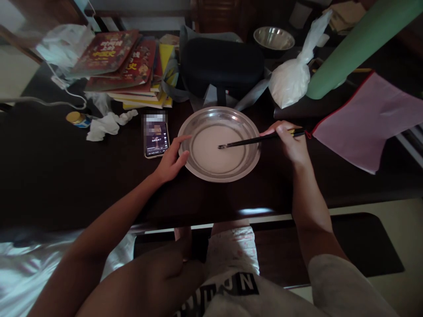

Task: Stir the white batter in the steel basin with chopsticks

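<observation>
A shallow metal basin with a pale whitish mixture in it stands on the dark table. My left hand rests against the basin's left rim, fingers spread along it. My right hand at the right rim grips a pair of dark chopsticks. Their tips reach into the mixture near the basin's middle.
A lit phone lies just left of the basin. Behind are stacked books, a dark case, a tied bag of white powder, a metal bowl, a green roll, a pink pouch, crumpled tissue and a small jar.
</observation>
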Motion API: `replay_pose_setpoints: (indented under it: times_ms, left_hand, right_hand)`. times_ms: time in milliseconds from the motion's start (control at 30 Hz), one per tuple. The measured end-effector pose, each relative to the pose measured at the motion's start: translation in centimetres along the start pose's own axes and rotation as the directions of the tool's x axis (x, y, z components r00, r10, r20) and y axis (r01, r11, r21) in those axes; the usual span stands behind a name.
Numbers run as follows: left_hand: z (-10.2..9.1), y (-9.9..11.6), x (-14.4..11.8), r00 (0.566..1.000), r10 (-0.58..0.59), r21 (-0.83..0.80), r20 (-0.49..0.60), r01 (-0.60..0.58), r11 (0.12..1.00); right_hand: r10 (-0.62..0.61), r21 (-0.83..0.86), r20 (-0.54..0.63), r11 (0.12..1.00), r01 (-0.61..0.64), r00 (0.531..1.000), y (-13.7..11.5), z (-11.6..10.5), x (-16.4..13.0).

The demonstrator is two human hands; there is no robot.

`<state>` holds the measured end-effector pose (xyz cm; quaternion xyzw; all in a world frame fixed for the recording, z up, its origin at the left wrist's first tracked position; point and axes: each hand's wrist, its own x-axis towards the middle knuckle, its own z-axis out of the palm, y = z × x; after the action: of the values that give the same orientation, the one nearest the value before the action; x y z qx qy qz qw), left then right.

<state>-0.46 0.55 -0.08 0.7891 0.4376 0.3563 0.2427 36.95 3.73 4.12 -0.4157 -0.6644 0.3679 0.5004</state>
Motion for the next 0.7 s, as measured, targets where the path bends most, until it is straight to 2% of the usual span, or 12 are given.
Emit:
replay_pose_setpoints:
  times_ms: [67, 200, 367, 400, 533, 567, 700]
  left_hand:
    - [-0.02, 0.01, 0.0, 1.0, 0.0, 0.0, 0.002, 0.0, 1.0]
    - [0.0, -0.03, 0.02, 1.0, -0.004, -0.011, -0.006, 0.004, 1.0]
    - [-0.02, -0.06, -0.03, 1.0, -0.005, -0.013, 0.0, 0.005, 1.0]
    - [-0.03, -0.04, -0.03, 1.0, -0.005, -0.011, 0.001, 0.005, 1.0]
    - [-0.07, 0.03, 0.0, 1.0, -0.011, -0.008, -0.001, 0.011, 1.0]
    - [-0.07, 0.04, 0.01, 1.0, -0.009, -0.009, -0.003, 0.009, 1.0]
    - [-0.06, 0.03, 0.0, 1.0, -0.001, -0.006, 0.0, 0.001, 1.0]
  right_hand:
    - [0.008, 0.015, 0.017, 1.0, -0.008, 1.0, 0.07, -0.02, 0.01]
    - [-0.009, -0.001, 0.148, 1.0, 0.009, 0.989, -0.02, 0.31, 0.02]
    - [0.0, -0.012, -0.003, 1.0, 0.0, 1.0, 0.06, 0.22, -0.02]
    - [0.004, -0.006, -0.004, 1.0, -0.004, 1.0, 0.1, 0.2, -0.03]
    - [0.008, 0.001, 0.129, 1.0, -0.008, 0.992, 0.08, 0.3, -0.03]
    - [0.006, -0.004, 0.133, 1.0, -0.005, 0.991, 0.04, 0.29, -0.02]
    - [0.009, 0.001, 0.0, 1.0, -0.009, 1.0, -0.03, 0.04, -0.02]
